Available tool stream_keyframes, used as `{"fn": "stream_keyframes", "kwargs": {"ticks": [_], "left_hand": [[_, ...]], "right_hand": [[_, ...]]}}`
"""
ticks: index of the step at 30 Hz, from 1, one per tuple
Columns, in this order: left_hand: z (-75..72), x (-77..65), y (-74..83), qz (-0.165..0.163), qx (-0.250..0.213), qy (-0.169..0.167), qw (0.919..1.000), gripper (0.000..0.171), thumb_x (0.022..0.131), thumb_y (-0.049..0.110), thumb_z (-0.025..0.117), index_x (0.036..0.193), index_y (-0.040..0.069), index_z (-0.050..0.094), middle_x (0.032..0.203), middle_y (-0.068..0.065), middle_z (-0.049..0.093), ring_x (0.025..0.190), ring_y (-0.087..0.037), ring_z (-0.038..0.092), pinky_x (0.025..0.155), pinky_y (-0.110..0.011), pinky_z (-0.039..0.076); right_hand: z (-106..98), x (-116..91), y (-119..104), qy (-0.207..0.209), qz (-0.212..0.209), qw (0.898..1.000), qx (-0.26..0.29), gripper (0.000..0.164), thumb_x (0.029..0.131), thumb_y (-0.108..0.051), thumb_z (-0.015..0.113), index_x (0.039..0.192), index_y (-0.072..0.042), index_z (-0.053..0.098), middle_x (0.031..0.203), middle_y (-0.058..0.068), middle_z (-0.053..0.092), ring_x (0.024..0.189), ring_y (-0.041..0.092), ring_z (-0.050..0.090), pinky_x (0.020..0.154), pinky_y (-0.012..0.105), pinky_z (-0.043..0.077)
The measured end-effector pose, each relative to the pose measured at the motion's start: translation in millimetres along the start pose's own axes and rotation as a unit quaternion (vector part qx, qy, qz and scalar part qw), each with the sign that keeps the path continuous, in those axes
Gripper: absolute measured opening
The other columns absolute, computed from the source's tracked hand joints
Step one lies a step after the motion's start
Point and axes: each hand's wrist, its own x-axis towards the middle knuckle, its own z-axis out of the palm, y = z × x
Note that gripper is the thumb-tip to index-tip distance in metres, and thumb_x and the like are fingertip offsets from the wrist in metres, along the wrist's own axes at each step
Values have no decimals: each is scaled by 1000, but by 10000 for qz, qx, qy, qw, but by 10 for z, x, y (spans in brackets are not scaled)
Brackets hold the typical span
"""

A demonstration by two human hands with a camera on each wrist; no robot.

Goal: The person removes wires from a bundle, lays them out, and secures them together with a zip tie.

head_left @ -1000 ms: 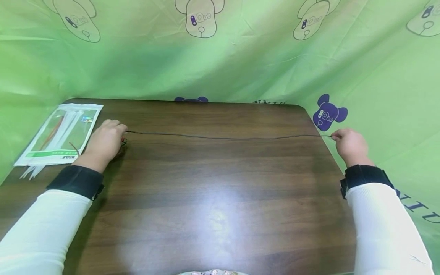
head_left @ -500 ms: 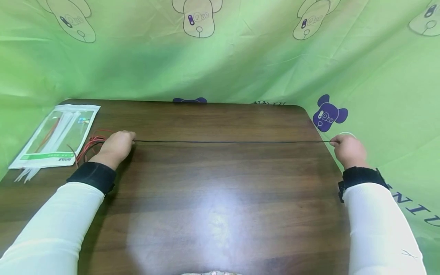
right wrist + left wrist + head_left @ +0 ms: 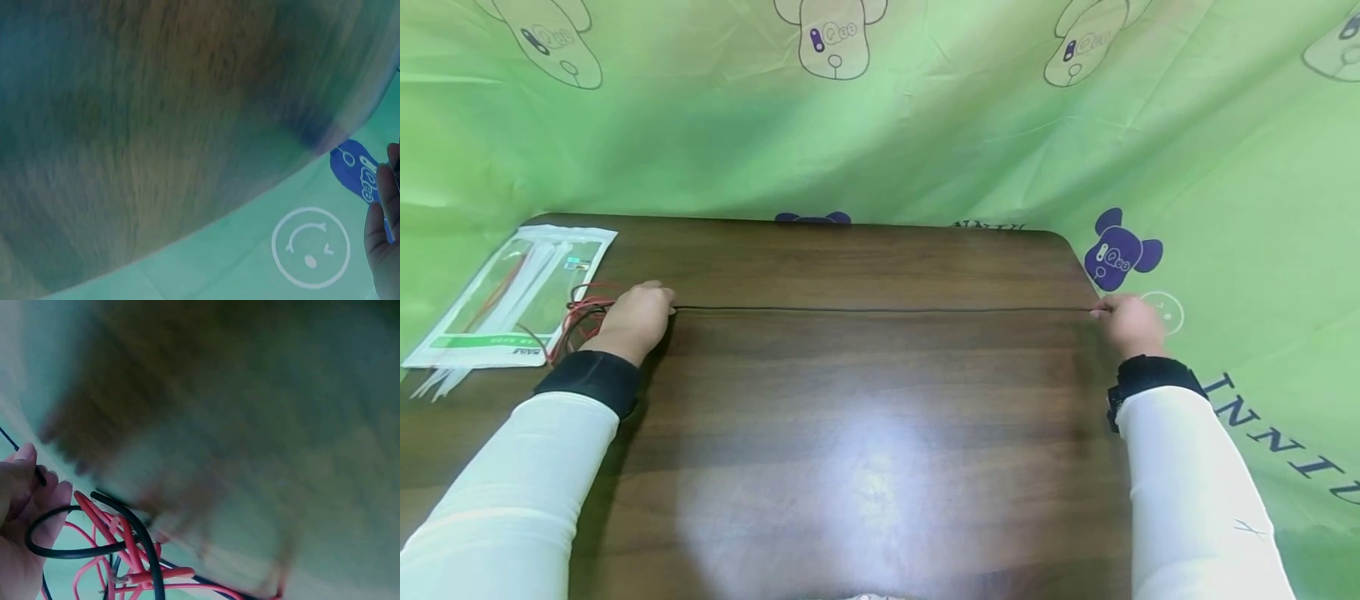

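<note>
A thin black wire (image 3: 880, 310) runs straight and taut across the far part of the table between my two hands. My left hand (image 3: 636, 321) pinches it near the table's left side; in the left wrist view thumb and fingertips (image 3: 26, 453) close on the black strand. Below that hand hangs a tangle of red and black wires (image 3: 128, 550), which shows behind the wrist as red loops (image 3: 580, 317) in the head view. At the right table edge, my right hand (image 3: 1131, 325) pinches the wire's other end. Only some of its fingers (image 3: 378, 225) appear in the right wrist view.
A clear zip bag (image 3: 512, 300) with white strips lies at the table's far left, white ends (image 3: 445, 382) poking out below it. The brown wooden table (image 3: 865, 400) reflects a bright light. A green printed cloth (image 3: 925, 133) hangs behind and to the right.
The wire has gone from slightly sagging to taut. My left hand moved right and nearer, then back left a little; my right hand has shifted left. Red wire loops have come into view beside the bag.
</note>
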Motion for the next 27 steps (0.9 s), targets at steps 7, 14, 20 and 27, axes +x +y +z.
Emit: {"fn": "stream_keyframes", "kwargs": {"ticks": [7, 14, 20, 27], "left_hand": [[-6, 39, -47, -12, 205, -212, 9996, 22, 89, -14, 39, 93, -11, 61, 97, -32, 56, 95, -52, 55, 82, -59, 46], [0, 91, -17, -161, 470, -334, 9982, 24, 88, -15, 38, 92, -13, 61, 94, -34, 57, 90, -53, 56, 80, -59, 47], [15, 112, 17, -303, 527, -173, 9980, 24, 88, -13, 38, 90, -13, 62, 92, -34, 57, 89, -53, 56, 76, -60, 48], [16, 151, 66, -379, 648, -326, 9966, 25, 89, -13, 38, 91, -12, 63, 89, -32, 58, 86, -52, 57, 72, -60, 49]], "right_hand": [[166, 108, -1, -179, 36, 9997, 154, 23, 95, -11, 56, 109, 5, 65, 115, 30, 60, 110, 48, 51, 94, 60, 39], [335, 214, -51, 143, -233, 9995, 182, 21, 93, -4, 53, 104, 7, 66, 113, 30, 62, 106, 48, 55, 92, 56, 42], [403, 228, -104, 87, -101, 9997, 198, 23, 91, 0, 51, 105, 8, 66, 117, 30, 60, 111, 48, 53, 96, 54, 40], [377, 244, -116, -94, 321, 9993, 162, 22, 92, -6, 54, 107, 4, 67, 120, 27, 60, 113, 47, 53, 97, 55, 40]]}}
